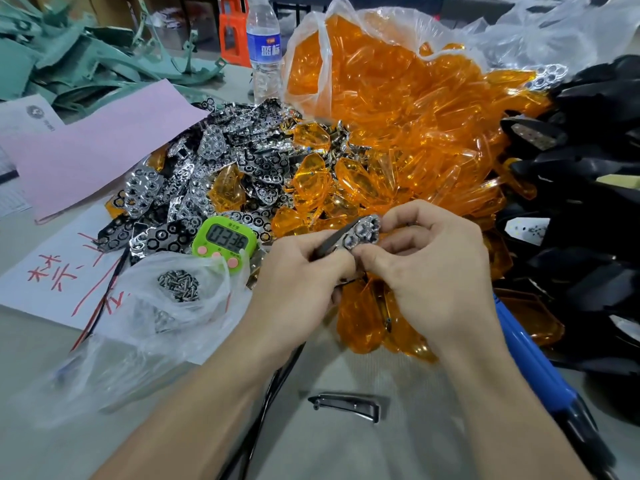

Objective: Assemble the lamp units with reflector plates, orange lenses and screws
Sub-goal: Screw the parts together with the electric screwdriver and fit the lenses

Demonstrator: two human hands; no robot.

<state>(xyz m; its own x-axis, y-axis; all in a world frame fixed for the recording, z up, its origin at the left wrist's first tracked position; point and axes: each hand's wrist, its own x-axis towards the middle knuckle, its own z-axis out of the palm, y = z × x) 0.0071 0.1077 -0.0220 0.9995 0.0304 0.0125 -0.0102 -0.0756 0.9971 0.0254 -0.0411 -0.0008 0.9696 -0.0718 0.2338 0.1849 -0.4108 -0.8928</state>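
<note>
My left hand (298, 282) and my right hand (429, 268) meet at the middle of the table and together hold one lamp unit: a black housing with a chrome reflector plate (362, 232) set on top. Fingers of both hands curl round it. Behind them lies a heap of chrome reflector plates (214, 168), and to its right a big pile of orange lenses (398, 133) spills from a clear bag. A small clear bag of screws (180, 285) sits to the left of my left hand. Black housings (588, 202) are stacked at the right.
A green timer (225, 242) reading 03:36 stands just left of my hands. A blue electric screwdriver (533, 362) lies under my right forearm, a metal clip (346, 405) near the front. Papers lie at left, a water bottle (265, 46) and green plastic parts at the back.
</note>
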